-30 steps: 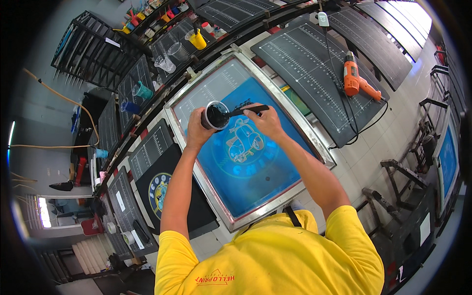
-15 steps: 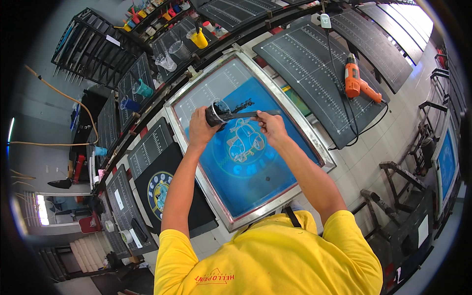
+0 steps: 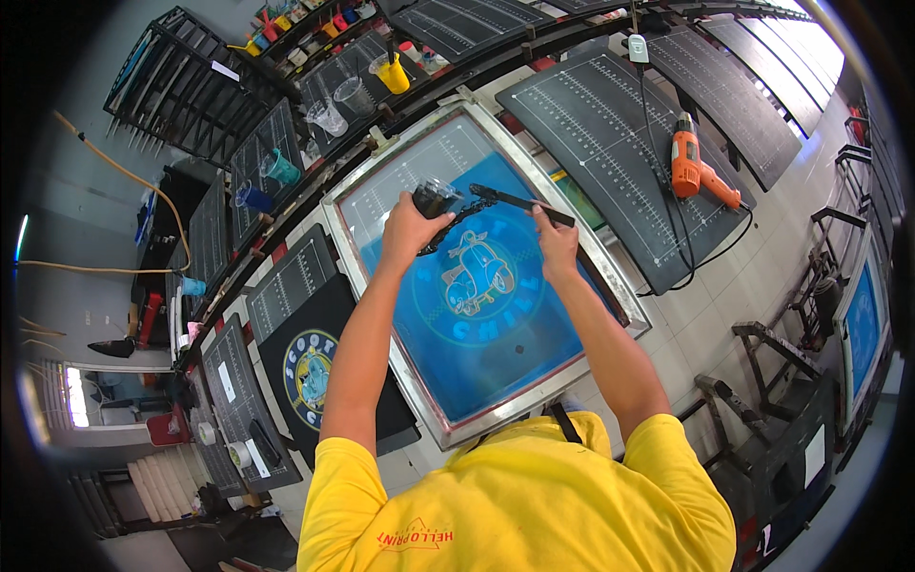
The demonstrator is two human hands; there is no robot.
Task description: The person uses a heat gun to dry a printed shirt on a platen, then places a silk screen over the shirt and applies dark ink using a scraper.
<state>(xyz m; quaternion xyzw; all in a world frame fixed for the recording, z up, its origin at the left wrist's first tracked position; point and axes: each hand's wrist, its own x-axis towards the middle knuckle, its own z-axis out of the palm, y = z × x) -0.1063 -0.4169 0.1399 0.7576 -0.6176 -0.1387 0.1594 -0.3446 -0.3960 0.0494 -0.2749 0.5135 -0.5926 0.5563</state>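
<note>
A silver-framed printing screen (image 3: 457, 381) with blue mesh and a scooter design lies in front of me. Over its far half, my left hand (image 3: 410, 232) grips a clear plastic cup (image 3: 438, 196) of black ink, tilted to the right. To the right of the cup, my right hand (image 3: 557, 246) holds a flat black spatula (image 3: 522, 202) by its handle. The spatula's inky tip points left toward the cup. A lumpy trail of black ink (image 3: 465, 213) runs between cup and tip; I cannot tell how much of it rests on the mesh.
Left of the screen, black printed fabric (image 3: 303, 372) lies on a board. An orange heat gun (image 3: 688, 162), its cord trailing, rests on a dark board (image 3: 600, 143) to the right. Ink cups, including a yellow one (image 3: 391, 74), stand beyond the screen. Another blue screen (image 3: 863, 315) leans far right.
The spatula has moved away from the cup's mouth to the right, its tip now free of the cup. My left hand has shifted slightly right, and the cup leans over more.
</note>
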